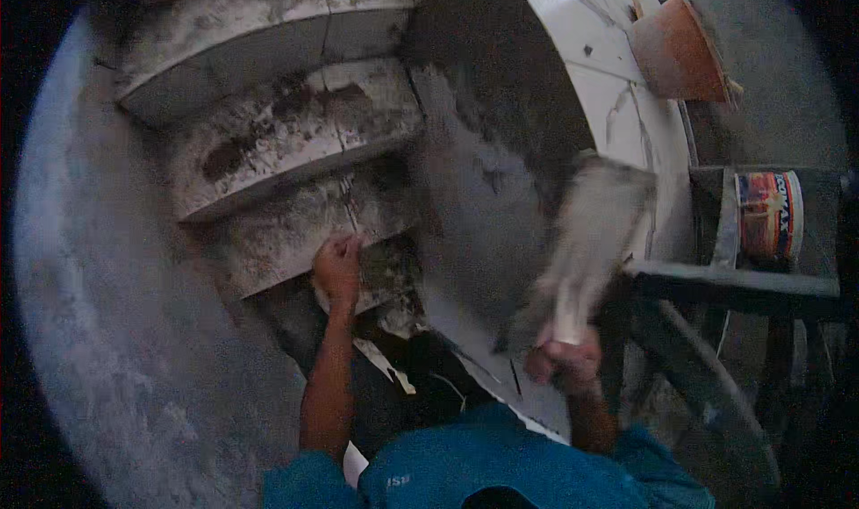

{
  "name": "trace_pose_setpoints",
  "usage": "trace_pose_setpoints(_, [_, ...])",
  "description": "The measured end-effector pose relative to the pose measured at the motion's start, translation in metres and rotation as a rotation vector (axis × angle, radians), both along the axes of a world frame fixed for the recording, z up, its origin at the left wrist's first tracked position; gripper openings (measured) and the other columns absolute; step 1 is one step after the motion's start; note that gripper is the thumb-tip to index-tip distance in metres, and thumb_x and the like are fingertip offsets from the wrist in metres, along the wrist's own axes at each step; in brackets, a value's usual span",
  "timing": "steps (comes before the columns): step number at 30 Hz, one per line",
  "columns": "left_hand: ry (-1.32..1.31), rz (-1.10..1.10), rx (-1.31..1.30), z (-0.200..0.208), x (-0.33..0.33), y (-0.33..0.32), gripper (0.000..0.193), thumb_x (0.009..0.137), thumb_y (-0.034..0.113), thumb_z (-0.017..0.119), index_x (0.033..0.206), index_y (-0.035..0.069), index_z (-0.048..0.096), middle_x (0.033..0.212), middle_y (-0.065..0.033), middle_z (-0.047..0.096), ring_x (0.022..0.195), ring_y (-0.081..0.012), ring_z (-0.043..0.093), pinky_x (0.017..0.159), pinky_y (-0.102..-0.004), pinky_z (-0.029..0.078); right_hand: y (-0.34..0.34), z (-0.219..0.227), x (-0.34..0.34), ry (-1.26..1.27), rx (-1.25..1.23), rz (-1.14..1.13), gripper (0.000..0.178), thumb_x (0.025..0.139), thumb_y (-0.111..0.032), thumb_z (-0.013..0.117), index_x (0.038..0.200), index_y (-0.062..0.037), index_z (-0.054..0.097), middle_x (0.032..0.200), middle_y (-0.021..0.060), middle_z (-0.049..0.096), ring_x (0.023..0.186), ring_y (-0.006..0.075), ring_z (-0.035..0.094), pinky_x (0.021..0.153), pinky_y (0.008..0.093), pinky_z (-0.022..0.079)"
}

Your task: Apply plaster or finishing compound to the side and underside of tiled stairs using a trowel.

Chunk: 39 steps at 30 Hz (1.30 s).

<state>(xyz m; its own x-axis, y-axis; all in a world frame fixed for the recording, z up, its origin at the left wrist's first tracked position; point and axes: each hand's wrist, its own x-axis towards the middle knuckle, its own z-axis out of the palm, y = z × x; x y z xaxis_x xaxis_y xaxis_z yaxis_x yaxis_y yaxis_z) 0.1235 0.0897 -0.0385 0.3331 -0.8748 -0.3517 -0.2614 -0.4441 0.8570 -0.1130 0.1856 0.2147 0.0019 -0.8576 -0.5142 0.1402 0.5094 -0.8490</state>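
Observation:
Below me a flight of tiled stairs is smeared with grey-brown dirt, heaviest on the middle tread. My left hand is over the front part of a lower step, fingers curled together. Whether anything small is between them does not show. At the right, my right hand grips the narrow end of a pale, fan-shaped tool. Its broad end points up and away from me, raised near the side wall. Motion blur hides whether that end is bristles or a flat blade.
Rough grey walls flank the stairs, the left one and the right one. On the white tiled ledge lies an orange-brown pot-like container. Farther right are a printed bucket and a dark bar.

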Motion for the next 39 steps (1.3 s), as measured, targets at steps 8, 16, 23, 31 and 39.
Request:
trace_pose_setpoints(8, [0.644,0.027,-0.017,-0.067,0.018,-0.039,0.036,0.085,0.033,0.054,0.081,-0.001,0.062,0.069,-0.0083,0.061,0.071,-0.019,0.057,0.069,-0.0373,0.045,0.069,0.09,0.01,0.71,0.092,-0.243,0.02,0.085,-0.014,0.054,0.101,-0.0028,0.053,0.082,0.0044,0.055,0.071,0.0114,0.052,0.06,0.027,0.044])
trace_pose_setpoints(16, [0.136,-0.304,-0.114,-0.072,0.052,-0.04,0.034,0.087,0.033,0.051,0.086,0.0,0.06,0.074,-0.0089,0.061,0.071,-0.0199,0.058,0.071,-0.0388,0.045,0.032,0.02,0.017,0.99,0.121,-0.219,0.027,0.085,-0.015,0.055,0.106,-0.0014,0.047,0.067,0.0,0.05,0.055,0.0089,0.046,0.049,0.0256,0.04])
trace_pose_setpoints(23, [0.059,-0.482,0.009,-0.069,0.058,-0.031,0.029,0.086,0.029,0.053,0.088,0.001,0.06,0.073,-0.0101,0.06,0.068,-0.02,0.06,0.065,-0.0352,0.045,-0.013,-0.021,-0.024,1.428,-0.204,0.134,0.021,0.084,-0.015,0.054,0.098,-0.0006,0.048,0.066,0.0044,0.051,0.056,0.0134,0.05,0.051,0.0297,0.042])
trace_pose_setpoints(31, [0.199,-0.527,-0.053,-0.099,0.05,-0.019,0.031,0.086,0.03,0.05,0.091,0.001,0.06,0.074,-0.0108,0.06,0.067,-0.0208,0.059,0.064,-0.0361,0.045,-0.069,0.011,0.012,1.691,-0.244,-0.071,0.022,0.085,-0.018,0.052,0.092,0.002,0.054,0.07,0.0081,0.052,0.061,0.0171,0.048,0.056,0.0305,0.041])
trace_pose_setpoints(39, [0.419,-0.508,0.206,-0.048,0.021,-0.027,0.039,0.089,0.035,0.044,0.091,-0.001,0.06,0.074,-0.0095,0.063,0.07,-0.0222,0.059,0.07,-0.0397,0.046,-0.006,-0.021,0.005,1.694,-0.106,0.075,0.031,0.085,-0.017,0.049,0.106,0.0056,0.046,0.09,0.0214,0.055,0.083,0.033,0.055,0.075,0.0408,0.042])
